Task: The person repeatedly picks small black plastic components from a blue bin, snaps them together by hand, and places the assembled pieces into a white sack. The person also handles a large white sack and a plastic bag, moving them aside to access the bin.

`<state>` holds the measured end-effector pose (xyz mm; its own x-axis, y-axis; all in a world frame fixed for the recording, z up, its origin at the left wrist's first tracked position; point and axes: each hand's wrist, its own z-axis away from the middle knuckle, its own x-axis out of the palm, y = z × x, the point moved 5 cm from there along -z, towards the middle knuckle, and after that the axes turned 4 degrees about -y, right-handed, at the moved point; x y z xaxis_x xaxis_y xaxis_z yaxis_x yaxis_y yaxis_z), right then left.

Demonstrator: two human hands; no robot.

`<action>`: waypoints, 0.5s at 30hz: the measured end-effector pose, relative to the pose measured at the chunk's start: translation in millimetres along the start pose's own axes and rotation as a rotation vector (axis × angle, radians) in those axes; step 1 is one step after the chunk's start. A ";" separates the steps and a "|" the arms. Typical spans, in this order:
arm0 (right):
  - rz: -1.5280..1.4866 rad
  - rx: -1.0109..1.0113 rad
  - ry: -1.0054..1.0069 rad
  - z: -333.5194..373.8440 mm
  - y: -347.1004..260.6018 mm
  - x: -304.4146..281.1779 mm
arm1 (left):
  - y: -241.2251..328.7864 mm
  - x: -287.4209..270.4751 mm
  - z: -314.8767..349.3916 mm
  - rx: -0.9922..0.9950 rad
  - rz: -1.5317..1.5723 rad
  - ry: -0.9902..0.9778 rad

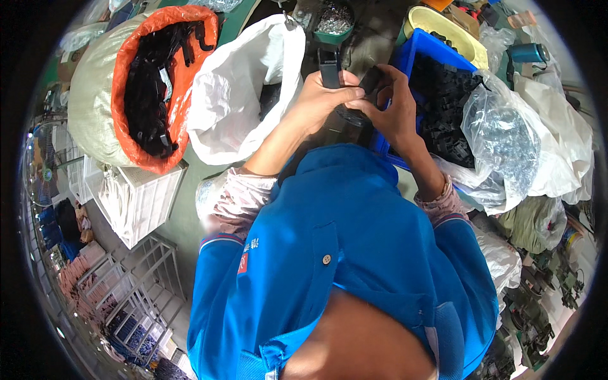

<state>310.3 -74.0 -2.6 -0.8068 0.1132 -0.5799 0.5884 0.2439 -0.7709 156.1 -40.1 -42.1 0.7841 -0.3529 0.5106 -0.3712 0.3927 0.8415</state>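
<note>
Both hands are close together in front of my chest. My left hand (322, 95) is closed round a black plastic part (330, 71), long and box-like, which stands up out of the fingers. My right hand (394, 104) pinches a smaller dark piece (371, 79) between thumb and fingers. The two thumbs nearly meet; whether the two parts touch, I cannot tell. To the right of my right hand, a blue crate (411, 54) holds many small black plastic parts (443, 114). Left of my left hand stands an open white sack (228, 95) with some dark pieces inside.
Farther left is an orange-lined sack (120, 120) full of black parts, beside a white plastic basket (149, 202). A green bowl of small metal pieces (334, 22) and a yellow tub (437, 22) are at the back. Clear plastic bags (503, 136) lie against the crate's right side.
</note>
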 end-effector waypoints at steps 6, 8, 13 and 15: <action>-0.728 0.296 -0.218 -5.3 35.4 -8.2 | 13.4 -4.8 -6.0 0.081 -0.470 0.026; -0.783 0.342 -0.211 -2.9 44.2 -8.1 | 17.5 3.0 -4.5 0.152 -0.565 0.043; -1.063 0.499 -0.230 2.8 48.8 -10.0 | 17.3 13.0 0.4 0.256 -0.624 0.126; -1.137 0.487 -0.200 7.4 56.5 -4.3 | 15.4 11.1 0.7 0.242 -0.676 0.186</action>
<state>347.4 -67.8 -45.7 -0.8731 -0.0859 0.4799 -0.4416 -0.2781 -0.8531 158.7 -38.5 -23.3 0.9438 -0.2929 -0.1530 0.1400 -0.0651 0.9880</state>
